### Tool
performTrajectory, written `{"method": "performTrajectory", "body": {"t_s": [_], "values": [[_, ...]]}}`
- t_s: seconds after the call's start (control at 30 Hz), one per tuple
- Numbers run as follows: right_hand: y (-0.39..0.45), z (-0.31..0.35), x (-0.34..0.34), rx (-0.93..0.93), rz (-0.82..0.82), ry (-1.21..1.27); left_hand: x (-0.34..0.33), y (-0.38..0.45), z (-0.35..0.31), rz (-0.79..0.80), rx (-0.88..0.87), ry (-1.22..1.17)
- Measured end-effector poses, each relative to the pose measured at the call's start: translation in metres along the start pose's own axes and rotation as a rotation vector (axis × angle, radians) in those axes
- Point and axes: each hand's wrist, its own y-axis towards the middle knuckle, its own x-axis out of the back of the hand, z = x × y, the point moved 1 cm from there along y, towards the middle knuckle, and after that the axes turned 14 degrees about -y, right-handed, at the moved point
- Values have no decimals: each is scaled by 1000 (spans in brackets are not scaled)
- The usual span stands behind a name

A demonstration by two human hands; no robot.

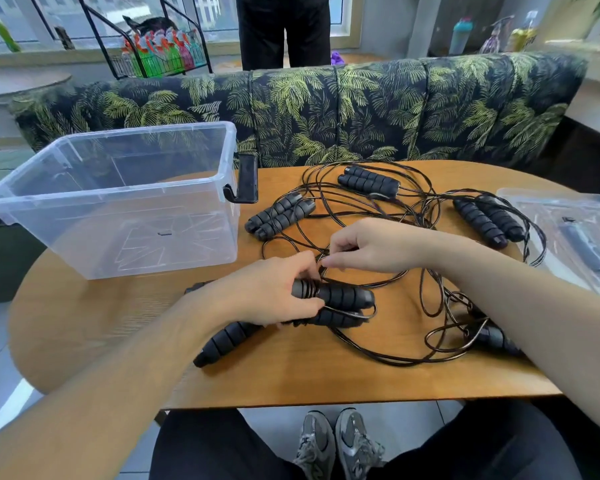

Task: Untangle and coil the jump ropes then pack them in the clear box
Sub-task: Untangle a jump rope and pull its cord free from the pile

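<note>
Several black jump ropes with ribbed foam handles lie tangled on the round wooden table (291,375). My left hand (267,292) grips a pair of handles (340,296) with cord wound round them near the table's middle. My right hand (367,245) pinches a thin black cord (371,282) just above those handles. More handle pairs lie at the back left (279,216), the back middle (367,181) and the back right (487,220). One loose handle (222,341) rests under my left wrist. The clear box (118,199) stands open at the left.
The box's clear lid (568,233) lies at the table's right edge. A black clip (246,181) hangs on the box's right rim. A leaf-patterned sofa (326,109) runs behind the table, and a person in dark clothes (284,29) stands beyond it.
</note>
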Motion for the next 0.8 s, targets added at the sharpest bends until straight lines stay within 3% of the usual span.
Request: {"method": "performTrajectory", "body": {"t_s": [0.1, 0.23, 0.47, 0.6, 0.8], "values": [[-4, 7, 2, -52, -61, 53, 2, 0, 3, -75, 10, -219], [-8, 24, 1, -95, -100, 24, 1, -3, 3, -114, 15, -221], [-13, 46, -13, -131, -122, 105, -10, -8, 14, -341, -52, -432], [-20, 55, -23, -121, -112, 61, -22, -10, 18, -482, -40, -790], [-26, 54, -35, -131, -162, 204, -36, -19, 12, -469, 9, -1233]]}}
